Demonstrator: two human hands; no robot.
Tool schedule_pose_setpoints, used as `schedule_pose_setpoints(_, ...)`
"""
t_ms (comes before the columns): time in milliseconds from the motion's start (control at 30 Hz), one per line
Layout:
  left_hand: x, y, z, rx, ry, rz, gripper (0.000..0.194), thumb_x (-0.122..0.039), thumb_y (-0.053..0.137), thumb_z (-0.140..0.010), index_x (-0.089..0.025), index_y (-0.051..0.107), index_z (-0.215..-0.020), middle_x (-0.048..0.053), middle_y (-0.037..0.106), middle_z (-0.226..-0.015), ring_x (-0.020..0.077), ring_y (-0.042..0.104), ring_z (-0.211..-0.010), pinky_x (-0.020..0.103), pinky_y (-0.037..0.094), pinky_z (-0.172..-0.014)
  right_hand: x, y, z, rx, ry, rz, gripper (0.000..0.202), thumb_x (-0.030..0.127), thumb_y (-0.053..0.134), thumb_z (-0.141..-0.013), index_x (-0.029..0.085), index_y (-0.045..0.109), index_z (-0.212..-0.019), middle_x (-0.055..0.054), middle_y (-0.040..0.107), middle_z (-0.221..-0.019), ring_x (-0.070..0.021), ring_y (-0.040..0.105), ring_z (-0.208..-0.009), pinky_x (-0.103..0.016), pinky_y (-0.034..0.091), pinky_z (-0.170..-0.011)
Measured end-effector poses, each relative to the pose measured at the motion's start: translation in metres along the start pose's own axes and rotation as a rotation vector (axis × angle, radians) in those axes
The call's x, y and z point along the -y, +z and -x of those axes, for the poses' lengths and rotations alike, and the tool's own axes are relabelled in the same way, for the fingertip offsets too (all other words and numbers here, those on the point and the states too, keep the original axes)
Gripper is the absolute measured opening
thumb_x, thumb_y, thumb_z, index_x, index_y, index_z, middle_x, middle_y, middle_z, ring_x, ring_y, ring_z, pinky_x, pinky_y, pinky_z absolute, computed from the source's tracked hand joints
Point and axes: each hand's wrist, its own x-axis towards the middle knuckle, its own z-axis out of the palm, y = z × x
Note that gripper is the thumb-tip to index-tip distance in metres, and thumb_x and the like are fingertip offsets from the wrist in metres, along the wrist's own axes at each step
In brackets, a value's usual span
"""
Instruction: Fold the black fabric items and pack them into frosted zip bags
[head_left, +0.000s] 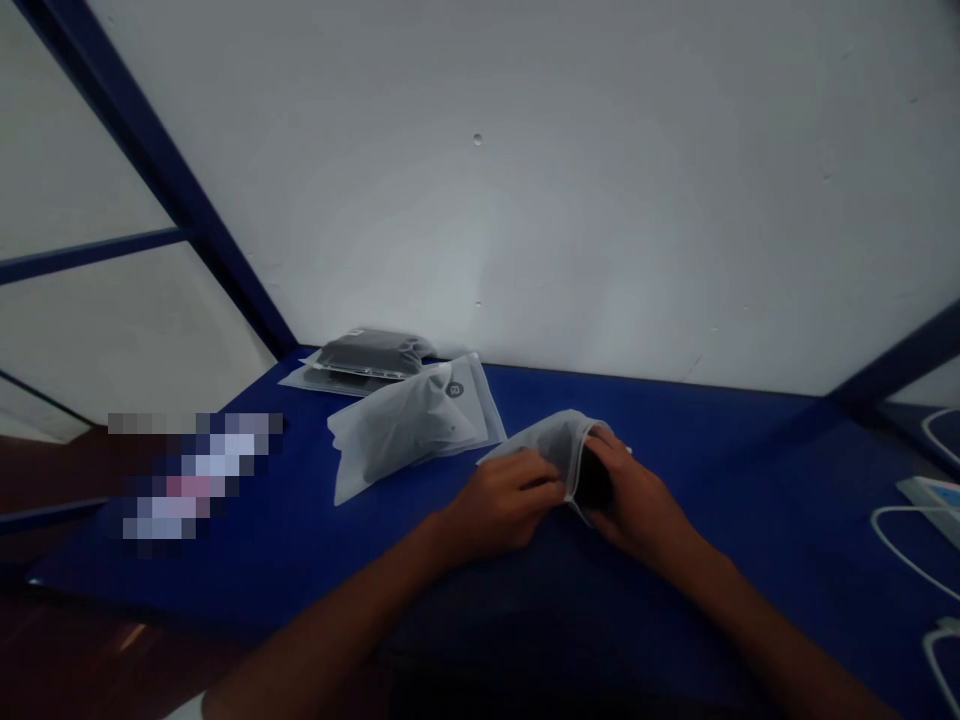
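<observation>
A frosted zip bag [551, 435] lies tilted over the blue table, its mouth turned toward the right. My left hand [510, 500] is closed on the near side of the bag by its opening edge. At the mouth, my right hand [637, 500] has its fingers curled around a dark item [594, 483] that sits partly inside. What this item is cannot be made out in the shadow. Left of my hands rests another frosted bag [409, 425] with a round dark logo and something inside. Behind it lie stacked frosted bags [367, 352] with dark contents.
The blue table [750, 470] meets a white wall panel [570, 200] at the back. Blue frame bars [142, 130] run up the left side. A blurred-out rectangular object [199, 480] lies on the left. White cables [892, 560] and a white box [934, 500] are at the right edge.
</observation>
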Motion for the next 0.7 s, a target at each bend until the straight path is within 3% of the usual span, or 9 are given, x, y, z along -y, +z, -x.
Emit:
schedule_pose_setpoints(67,0.003,-0.005,-0.001,-0.030,-0.009,-0.051,0.012,-0.017,0.055,-0.088,-0.014,0.062,-0.097,0.009,0.064,-0.096,0.0176,0.060,-0.090,0.030,0.051,-0.080,0.002,0.002,-0.002,-0.021,-0.008,-0.030,0.066,0.018,0.058,-0.076,0.023,0.032,-0.137,-0.014,0.059,-0.124,-0.0297,0.061,-0.110,-0.045,0.055,-0.084)
schedule_pose_setpoints(133,0.008,-0.012,0.000,-0.030,-0.057,-0.102,0.031,-0.030,0.061,-0.086,-0.015,0.057,-0.113,0.012,0.062,-0.111,0.0237,0.057,-0.107,0.038,0.048,-0.092,0.003,0.000,-0.004,-0.045,-0.015,-0.063,0.053,0.018,0.057,-0.077,0.023,0.041,-0.127,-0.011,0.064,-0.111,-0.0267,0.064,-0.101,-0.040,0.055,-0.079)
schedule_pose_setpoints(233,0.020,-0.018,0.004,0.116,-0.181,-0.145,0.056,-0.043,0.064,-0.082,-0.017,0.047,-0.128,0.014,0.059,-0.123,0.0276,0.055,-0.114,0.043,0.046,-0.095,0.004,-0.006,-0.006,-0.115,-0.025,-0.104,0.037,0.016,0.055,-0.075,0.022,0.050,-0.110,-0.008,0.064,-0.100,-0.0236,0.065,-0.090,-0.035,0.054,-0.073)
schedule_pose_setpoints(333,0.029,-0.015,0.011,0.338,-0.257,-0.148,0.052,-0.027,0.056,-0.087,-0.017,0.040,-0.135,0.013,0.061,-0.121,0.0265,0.061,-0.105,0.040,0.051,-0.086,0.003,-0.011,-0.004,-0.170,-0.010,-0.181,0.029,0.015,0.055,-0.072,0.023,0.053,-0.099,-0.005,0.063,-0.090,-0.0210,0.063,-0.077,-0.032,0.051,-0.066)
schedule_pose_setpoints(400,0.032,-0.010,0.015,0.420,-0.286,-0.123,0.051,-0.015,0.048,-0.087,-0.015,0.037,-0.137,0.013,0.064,-0.118,0.0260,0.064,-0.100,0.038,0.053,-0.081,0.002,-0.014,-0.003,-0.213,0.032,-0.291,0.028,0.015,0.055,-0.068,0.024,0.055,-0.095,-0.003,0.063,-0.087,-0.0207,0.062,-0.074,-0.030,0.050,-0.063)
schedule_pose_setpoints(600,0.033,-0.003,0.021,0.345,-0.359,-0.034,0.059,-0.007,0.042,-0.085,-0.020,0.033,-0.142,0.014,0.064,-0.120,0.0253,0.067,-0.096,0.039,0.053,-0.080,-0.013,-0.018,0.000,-0.285,0.294,-0.876,0.026,0.020,0.055,-0.063,0.027,0.061,-0.087,0.002,0.059,-0.065,-0.0167,0.053,-0.050,-0.027,0.041,-0.044)
schedule_pose_setpoints(700,0.037,-0.004,0.023,0.304,-0.374,-0.018,0.061,-0.006,0.043,-0.084,-0.023,0.032,-0.142,0.011,0.063,-0.122,0.0238,0.067,-0.096,0.037,0.053,-0.080,-0.032,-0.018,0.003,-0.364,0.276,-0.840,0.027,0.028,0.046,-0.076,0.027,0.066,-0.093,0.000,0.065,-0.063,-0.0195,0.057,-0.047,-0.032,0.047,-0.046)
